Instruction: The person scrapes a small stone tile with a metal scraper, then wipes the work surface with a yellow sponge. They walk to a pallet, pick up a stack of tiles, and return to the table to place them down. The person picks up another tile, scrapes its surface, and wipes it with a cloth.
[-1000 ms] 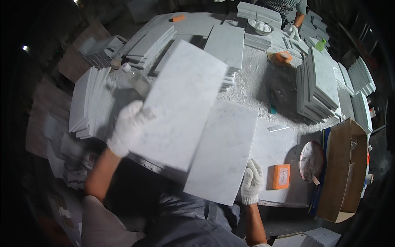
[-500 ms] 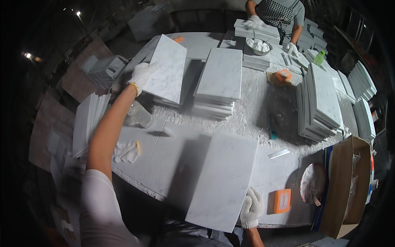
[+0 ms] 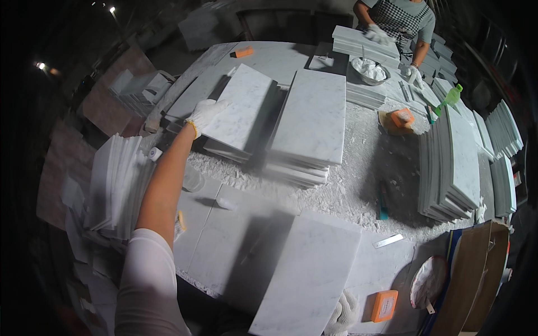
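My left hand (image 3: 207,116), in a white knit glove with a yellow cuff, is closed on the left edge of a white marble slab (image 3: 242,106). That slab lies on a low stack left of a taller marble stack (image 3: 309,115). Close to me, my right hand (image 3: 343,315), also gloved, grips the right edge of another marble slab (image 3: 311,274), which is tilted over the table's near edge. The fingers under this slab are partly hidden.
Slab stacks stand at the right (image 3: 448,162) and left (image 3: 115,185). An orange box (image 3: 384,306), a round dish (image 3: 428,283), a metal strip (image 3: 388,241) and a cardboard box (image 3: 476,280) lie nearby. Across the table a gloved co-worker (image 3: 395,25) stands by a bowl (image 3: 370,71).
The slab in my left hand has gone from steeply tilted to lying nearly flat on its stack. My view has shifted; the near slab and my right hand now appear lower.
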{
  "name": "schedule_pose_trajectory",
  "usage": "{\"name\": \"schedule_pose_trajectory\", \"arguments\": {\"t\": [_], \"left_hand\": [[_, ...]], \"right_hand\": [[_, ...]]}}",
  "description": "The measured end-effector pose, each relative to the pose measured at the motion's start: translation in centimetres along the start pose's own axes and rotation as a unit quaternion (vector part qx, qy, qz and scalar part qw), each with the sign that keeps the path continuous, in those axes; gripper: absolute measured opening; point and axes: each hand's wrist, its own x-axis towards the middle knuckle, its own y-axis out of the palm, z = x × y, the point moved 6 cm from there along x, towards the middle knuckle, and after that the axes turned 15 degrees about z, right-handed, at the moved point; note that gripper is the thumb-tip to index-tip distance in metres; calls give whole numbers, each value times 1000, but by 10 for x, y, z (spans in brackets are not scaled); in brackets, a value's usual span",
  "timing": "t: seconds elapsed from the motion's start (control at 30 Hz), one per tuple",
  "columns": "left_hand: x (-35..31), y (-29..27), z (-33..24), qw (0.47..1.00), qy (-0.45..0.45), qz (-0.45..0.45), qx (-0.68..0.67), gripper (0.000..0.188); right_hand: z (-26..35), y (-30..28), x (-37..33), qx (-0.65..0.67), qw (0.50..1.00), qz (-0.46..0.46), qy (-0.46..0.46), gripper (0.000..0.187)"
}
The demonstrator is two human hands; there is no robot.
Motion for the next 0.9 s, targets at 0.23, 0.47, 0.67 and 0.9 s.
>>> {"name": "schedule_pose_trajectory", "arguments": {"t": [0.23, 0.47, 0.67, 0.9], "left_hand": [[14, -10, 26, 977, -115, 16, 180, 44], [4, -35, -78, 950, -7, -199, 239, 54], [-74, 51, -182, 978, 181, -91, 56, 40], [-380, 275, -183, 756, 449, 263, 396, 51]], "right_hand": [[-20, 5, -13, -4, 1000, -13, 12, 40], [-6, 1, -8, -29, 998, -17, -61, 47], [34, -19, 14, -45, 982, -130, -129, 33], [41, -23, 7, 35, 992, -68, -100, 34]]}}
